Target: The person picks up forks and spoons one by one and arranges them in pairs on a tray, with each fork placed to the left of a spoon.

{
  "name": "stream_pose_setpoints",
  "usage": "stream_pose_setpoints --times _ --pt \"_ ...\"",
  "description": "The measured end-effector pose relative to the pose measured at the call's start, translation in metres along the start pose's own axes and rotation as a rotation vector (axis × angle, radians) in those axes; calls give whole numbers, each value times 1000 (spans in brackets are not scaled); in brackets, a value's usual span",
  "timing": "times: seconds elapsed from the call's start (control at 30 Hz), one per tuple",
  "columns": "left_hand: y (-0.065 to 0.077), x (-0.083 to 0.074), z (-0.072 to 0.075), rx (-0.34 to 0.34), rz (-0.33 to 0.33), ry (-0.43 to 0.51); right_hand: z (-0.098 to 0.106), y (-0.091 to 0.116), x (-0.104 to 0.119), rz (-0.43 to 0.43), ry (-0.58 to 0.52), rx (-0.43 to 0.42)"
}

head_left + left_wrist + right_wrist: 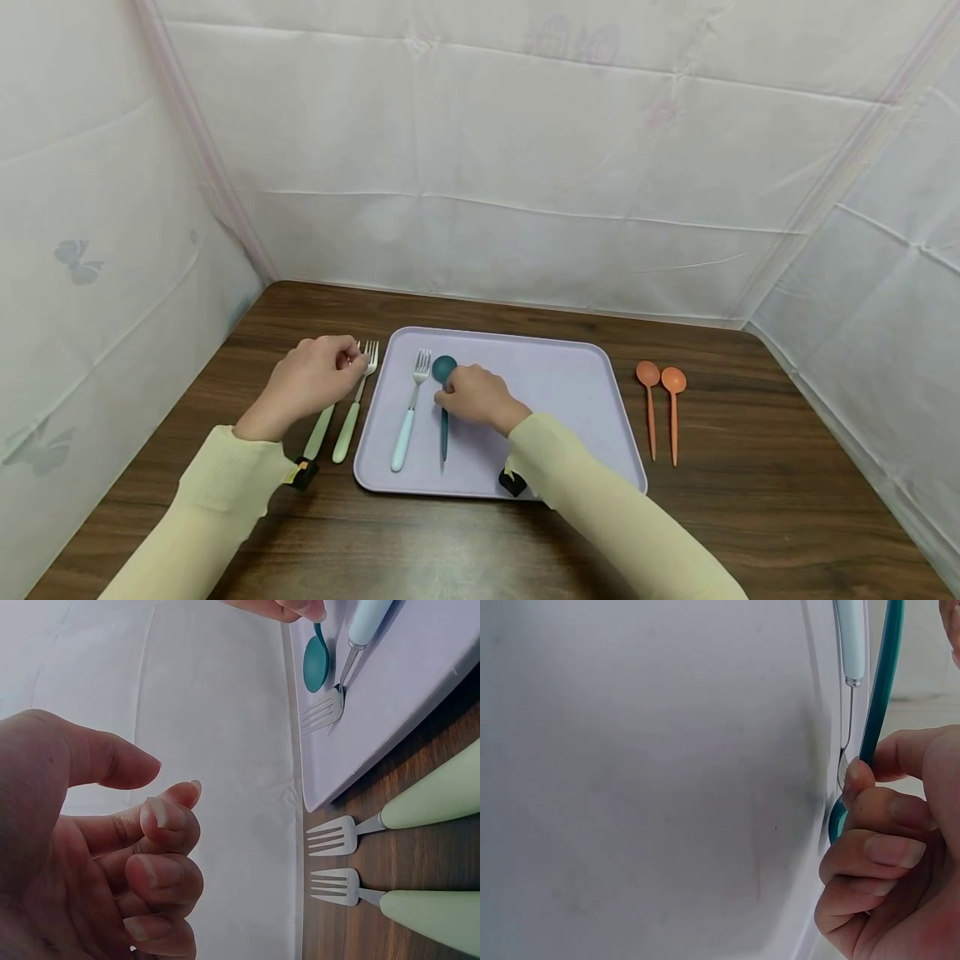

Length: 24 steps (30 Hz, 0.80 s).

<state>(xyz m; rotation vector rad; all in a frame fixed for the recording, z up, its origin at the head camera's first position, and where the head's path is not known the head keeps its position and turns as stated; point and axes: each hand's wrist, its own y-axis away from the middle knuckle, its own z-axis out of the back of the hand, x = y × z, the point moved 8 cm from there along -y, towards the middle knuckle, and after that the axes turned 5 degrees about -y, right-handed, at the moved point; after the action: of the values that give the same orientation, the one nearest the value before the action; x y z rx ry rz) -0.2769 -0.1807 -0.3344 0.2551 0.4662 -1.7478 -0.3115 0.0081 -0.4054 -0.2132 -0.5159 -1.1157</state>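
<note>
Closest in, a pair of sleeves (225,483) reaches over the table (360,533). The left hand (315,375) is loosely curled with nothing in it, thumb and fingertips apart, hanging by the two green forks (347,433). The right hand (480,396) is pinching the teal spoon (444,437) by its handle, up near the bowl. That spoon's over the tray (558,392), just right of the blue fork (403,437); can't tell if it's fully resting there. My read: the step is placing or picking up that spoon, no idea which. Going down, it calls for laying it flat and easing off the pinch; coming up, a lift clear of the fork. Off right lie two orange spoons (673,381), then a white sheet (487,158) behind everything.
</note>
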Motion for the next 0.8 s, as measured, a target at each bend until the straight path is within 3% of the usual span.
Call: stream_pose_setpoints --times 0.8 --pt "-2 2 -3 13 3 -11 -7 -1 -1 -30 11 27"
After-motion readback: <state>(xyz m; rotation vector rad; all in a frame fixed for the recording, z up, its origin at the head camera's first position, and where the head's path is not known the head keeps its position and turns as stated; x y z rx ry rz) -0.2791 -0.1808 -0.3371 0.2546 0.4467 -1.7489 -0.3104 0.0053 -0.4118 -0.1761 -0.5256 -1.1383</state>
